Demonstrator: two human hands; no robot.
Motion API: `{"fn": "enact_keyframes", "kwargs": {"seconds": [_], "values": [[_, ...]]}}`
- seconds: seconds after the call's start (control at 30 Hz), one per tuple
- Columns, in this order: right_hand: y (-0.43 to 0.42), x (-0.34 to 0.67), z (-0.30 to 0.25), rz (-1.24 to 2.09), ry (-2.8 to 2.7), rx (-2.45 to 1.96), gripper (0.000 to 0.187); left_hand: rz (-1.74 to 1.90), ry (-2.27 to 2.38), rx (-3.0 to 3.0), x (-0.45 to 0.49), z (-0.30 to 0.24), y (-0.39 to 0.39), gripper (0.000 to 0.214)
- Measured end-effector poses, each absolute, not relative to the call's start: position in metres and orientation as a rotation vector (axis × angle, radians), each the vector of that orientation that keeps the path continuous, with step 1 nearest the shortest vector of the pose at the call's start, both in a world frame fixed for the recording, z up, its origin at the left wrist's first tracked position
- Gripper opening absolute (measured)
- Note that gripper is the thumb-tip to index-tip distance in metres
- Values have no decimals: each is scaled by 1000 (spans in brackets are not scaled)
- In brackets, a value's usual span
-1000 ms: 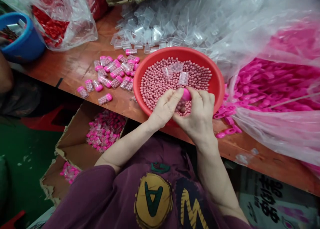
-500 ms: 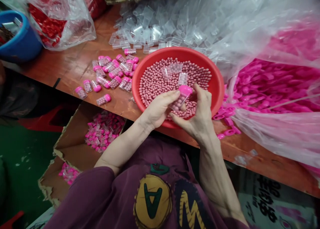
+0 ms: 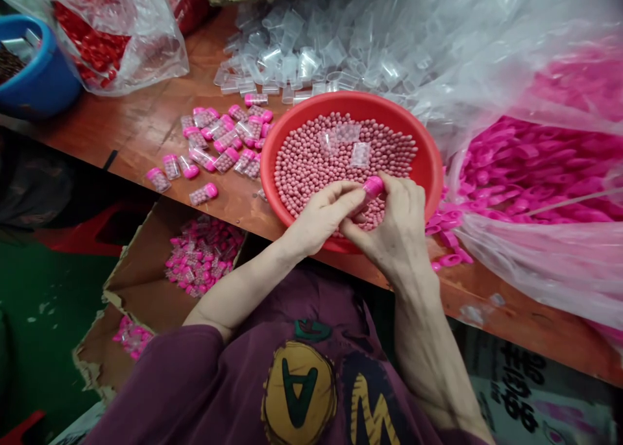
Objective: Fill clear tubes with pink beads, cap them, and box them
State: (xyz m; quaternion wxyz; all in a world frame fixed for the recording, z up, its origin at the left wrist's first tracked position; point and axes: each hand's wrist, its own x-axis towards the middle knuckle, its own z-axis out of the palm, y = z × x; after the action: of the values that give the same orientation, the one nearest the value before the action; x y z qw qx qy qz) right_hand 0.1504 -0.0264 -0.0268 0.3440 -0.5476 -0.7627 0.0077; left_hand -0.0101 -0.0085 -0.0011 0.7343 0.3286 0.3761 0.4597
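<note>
Vial [image 3: 370, 189]: pink-capped, pinched between your two hands over the red basin [image 3: 428, 166].
Left hand [image 3: 324, 215]: fingertips on vial.
Right hand [image 3: 396, 221]: fingers closed on cap.

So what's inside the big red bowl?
The round red plastic bowl holds small pink balls with three clear plastic vials lying on top. Both hands cover the balls at its near edge.

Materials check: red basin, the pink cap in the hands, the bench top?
Red basin: looks like moulded plastic, smooth with a slight sheen and a rolled rim. Pink cap, pinched between left hand and right hand: glossy opaque plastic, probably. Bench top: reddish-brown wood, grain lines and worn patches show; seemingly varnished.
</note>
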Motion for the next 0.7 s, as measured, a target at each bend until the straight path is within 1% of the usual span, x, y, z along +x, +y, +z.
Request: {"fn": "enact_keyframes", "kwargs": {"seconds": [0.1, 0.17, 0.27, 0.4, 0.53, 0.6, 0.7], "values": [[-29, 152, -27, -64, -2034, -1462, 83, 968, 797, 755, -11, -4, -10, 24], [-30, 152, -27, -127, -2036, -1480, 84, 961, 811, 755, -11, -7, -9, 19], [-29, 151, -30, -205, -2039, -1475, 75, 953, 812, 769, -9, -11, -8, 14], [-23, 152, -35, -280, -2066, -1411, 64, 934, 793, 736, -7, -9, -8, 18], [-21, 148, -43, -304, -2057, -1479, 55, 907, 872, 651, -7, -5, -7, 17], [-20, 146, -48, -301, -2051, -1506, 58, 903, 893, 616, -8, -5, -4, 18], [-17, 146, -53, -294, -2025, -1516, 70, 887, 873, 592, -5, -5, 1, 19]]}}
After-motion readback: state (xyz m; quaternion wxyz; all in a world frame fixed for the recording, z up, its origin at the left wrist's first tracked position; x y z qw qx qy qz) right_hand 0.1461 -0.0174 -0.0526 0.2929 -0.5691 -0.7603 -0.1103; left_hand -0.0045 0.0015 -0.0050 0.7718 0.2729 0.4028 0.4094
